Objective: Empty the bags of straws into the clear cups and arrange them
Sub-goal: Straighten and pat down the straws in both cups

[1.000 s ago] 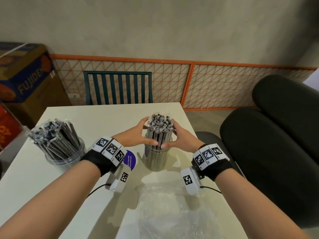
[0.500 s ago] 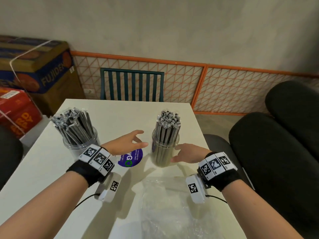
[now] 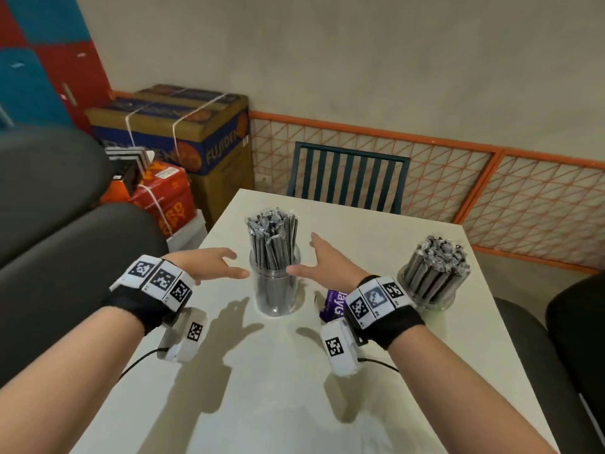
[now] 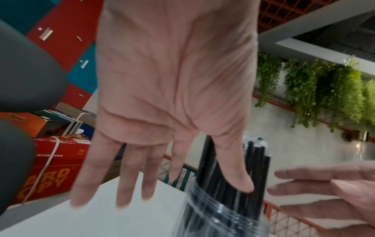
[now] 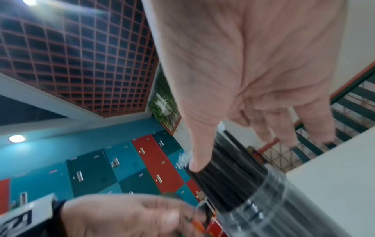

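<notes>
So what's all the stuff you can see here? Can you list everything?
Clear cups: 2, see-through, standing on the table, one between the hands, one to the right.
Straws: 2 bunches, black in clear wrappers, one bunch upright in each cup, the other packed tight.
Table: 1, white, under everything.
Sticker: 1, purple, on the table, partly hidden by the right wrist.
Chair: 1, dark teal, slatted back, at the table's far end.
Boxes: a stack, brown, blue and red, on the floor at left.
Lockers: red and teal, far left.
Hands: 2, left hand and right hand, fingers spread, either side of the middle cup.
</notes>
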`<state>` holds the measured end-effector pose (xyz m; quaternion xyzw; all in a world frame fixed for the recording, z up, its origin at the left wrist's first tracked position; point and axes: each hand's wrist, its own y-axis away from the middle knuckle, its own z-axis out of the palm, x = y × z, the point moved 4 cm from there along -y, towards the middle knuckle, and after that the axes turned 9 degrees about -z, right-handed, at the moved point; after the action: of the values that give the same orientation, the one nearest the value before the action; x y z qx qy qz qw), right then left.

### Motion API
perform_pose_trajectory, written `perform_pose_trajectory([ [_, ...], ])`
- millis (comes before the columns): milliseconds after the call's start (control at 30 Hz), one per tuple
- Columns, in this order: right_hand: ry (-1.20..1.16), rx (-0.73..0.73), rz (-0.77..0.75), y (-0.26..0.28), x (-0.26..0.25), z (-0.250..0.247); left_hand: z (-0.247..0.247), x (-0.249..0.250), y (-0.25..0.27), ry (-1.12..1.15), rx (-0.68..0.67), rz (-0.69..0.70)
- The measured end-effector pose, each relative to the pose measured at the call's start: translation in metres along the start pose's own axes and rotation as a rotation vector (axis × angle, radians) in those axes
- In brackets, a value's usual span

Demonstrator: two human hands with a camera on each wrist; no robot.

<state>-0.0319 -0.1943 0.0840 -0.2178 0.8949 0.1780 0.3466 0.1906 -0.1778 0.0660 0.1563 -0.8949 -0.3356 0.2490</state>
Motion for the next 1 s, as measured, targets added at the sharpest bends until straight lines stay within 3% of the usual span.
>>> perform_pose_trajectory([
  [100,-0.102,0.121,0.019,-0.023,-0.002,0.028,-0.012,0.001,-0.014,0.041,0.098,0.112],
  [200,-0.173,0.255,0.017,-0.038,0.0,0.046,-0.014,0.016,-0.028,0.149,0.144,0.309],
  [400,-0.145,0.372,0.026,-0.055,0.014,0.049,-0.006,0.051,-0.05,0.328,-0.035,0.626],
  [533,-0.156,0.366,0.004,-0.052,-0.001,0.03,-0.014,0.064,-0.055,0.33,0.016,0.692],
  [733,-0.153,0.193,-0.023,-0.052,-0.016,-0.006,-0.04,0.07,-0.04,0.309,-0.009,0.784],
  [900,-0.153,0.029,0.003,-0.045,0.002,0.011,-0.027,0.057,-0.048,0.199,-0.047,0.684],
  [1000,-0.188,0.118,-0.025,-0.042,0.004,0.031,-0.014,0.053,-0.054,0.236,-0.067,0.668],
])
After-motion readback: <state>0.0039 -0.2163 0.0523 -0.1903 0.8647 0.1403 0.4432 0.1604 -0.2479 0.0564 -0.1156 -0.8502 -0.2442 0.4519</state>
